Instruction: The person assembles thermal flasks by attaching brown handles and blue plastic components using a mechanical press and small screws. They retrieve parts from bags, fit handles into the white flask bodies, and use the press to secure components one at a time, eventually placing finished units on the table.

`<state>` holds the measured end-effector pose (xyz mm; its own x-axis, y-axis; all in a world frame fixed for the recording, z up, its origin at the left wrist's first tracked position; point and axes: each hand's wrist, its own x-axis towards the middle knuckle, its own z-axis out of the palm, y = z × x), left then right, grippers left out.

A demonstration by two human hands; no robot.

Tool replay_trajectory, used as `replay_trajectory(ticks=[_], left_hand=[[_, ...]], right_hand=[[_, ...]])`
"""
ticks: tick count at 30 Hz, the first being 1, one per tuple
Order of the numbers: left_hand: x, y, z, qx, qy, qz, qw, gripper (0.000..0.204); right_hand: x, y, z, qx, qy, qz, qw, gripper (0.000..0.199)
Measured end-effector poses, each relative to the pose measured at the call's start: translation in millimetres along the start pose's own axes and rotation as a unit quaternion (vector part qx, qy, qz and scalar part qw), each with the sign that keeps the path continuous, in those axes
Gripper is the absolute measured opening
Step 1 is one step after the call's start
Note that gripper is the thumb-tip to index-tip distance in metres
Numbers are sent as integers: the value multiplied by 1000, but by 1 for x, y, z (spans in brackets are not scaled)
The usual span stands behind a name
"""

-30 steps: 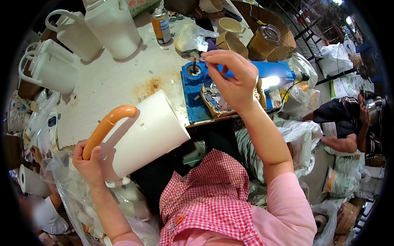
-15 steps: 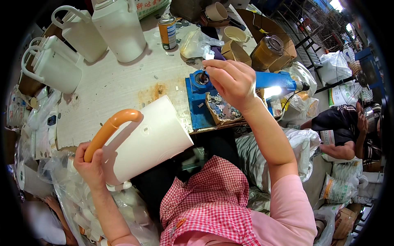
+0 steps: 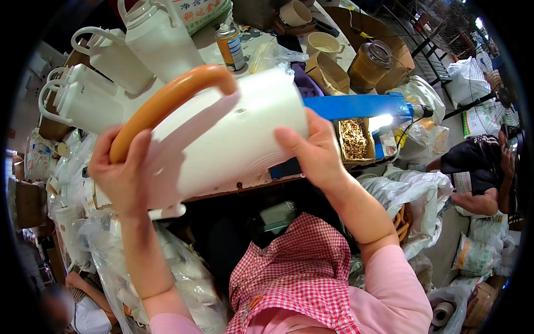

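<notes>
Orange handle point(image 3: 167, 108): while your left hand point(image 3: 121, 170) clamped it, your right hand point(image 3: 318, 153) gripped the white container point(image 3: 222, 133).
Container: tilted sideways over the table edge point(image 3: 258, 179), partly hiding the blue machine point(image 3: 356, 107).
Spray can point(image 3: 230, 47), white jugs point(image 3: 158, 47): stood beyond.

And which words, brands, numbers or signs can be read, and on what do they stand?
Printed wording is not copied here.
White-green sack at top: blue and red characters, partly readable.
Orange spray can: label print, too small to read.
Cardboard box at lower right: print, too blurred to read.
</notes>
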<state>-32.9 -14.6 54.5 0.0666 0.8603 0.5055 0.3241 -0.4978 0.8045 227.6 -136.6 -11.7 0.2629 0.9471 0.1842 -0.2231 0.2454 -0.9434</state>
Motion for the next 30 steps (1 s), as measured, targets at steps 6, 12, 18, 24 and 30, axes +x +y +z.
replay_trajectory(ticks=[6, 12, 18, 24, 30], left_hand=[[5, 16, 61, -29, -57, 51, 997, 24], [5, -4, 62, -23, -42, 42, 998, 27], [11, -6, 65, -32, -45, 31, 998, 27], [11, -19, 68, -29, -103, -57, 993, 23], [34, 50, 92, 388, -264, 167, 867, 32]], right_hand=[[3, 22, -49, 37, 53, -45, 997, 42], [7, 17, -48, 9, 49, -36, 998, 42], [10, 16, -49, -5, 48, -48, 998, 38], [6, 3, -42, -36, 47, 1, 998, 38], [8, 2, -41, -39, 54, 40, 997, 35]])
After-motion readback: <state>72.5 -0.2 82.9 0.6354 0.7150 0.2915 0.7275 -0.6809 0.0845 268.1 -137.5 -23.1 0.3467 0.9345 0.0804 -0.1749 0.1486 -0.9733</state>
